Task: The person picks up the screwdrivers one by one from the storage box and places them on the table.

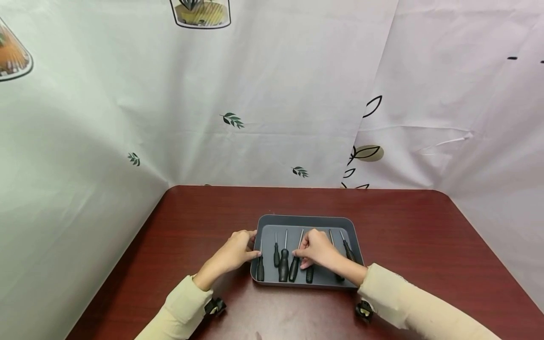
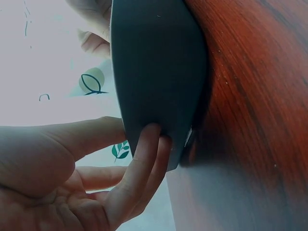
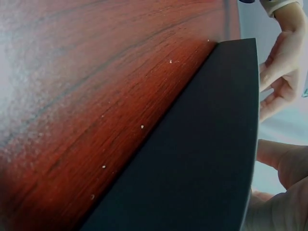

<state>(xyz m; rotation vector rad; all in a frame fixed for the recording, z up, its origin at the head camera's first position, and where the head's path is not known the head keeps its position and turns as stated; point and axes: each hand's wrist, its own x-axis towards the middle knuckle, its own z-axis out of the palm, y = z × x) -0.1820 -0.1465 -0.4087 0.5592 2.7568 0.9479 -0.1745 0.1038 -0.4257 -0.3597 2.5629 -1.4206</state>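
A grey tray lies on the table with several black-handled screwdrivers in a row, shafts pointing away. My left hand grips its left side; in the left wrist view the thumb is over the rim and fingers press the outer wall. Inside the tray, my right hand pinches a screwdriver near the top of its handle. Another screwdriver lies partly under that hand. To the left are a thick-handled screwdriver, a small one and one by the left wall. The tray wall hides the right fingertips in the right wrist view.
The reddish-brown wooden table extends around the tray. White printed cloth hangs behind it and at both sides. At the tray's right side lies a screwdriver, and another is partly covered by the right forearm.
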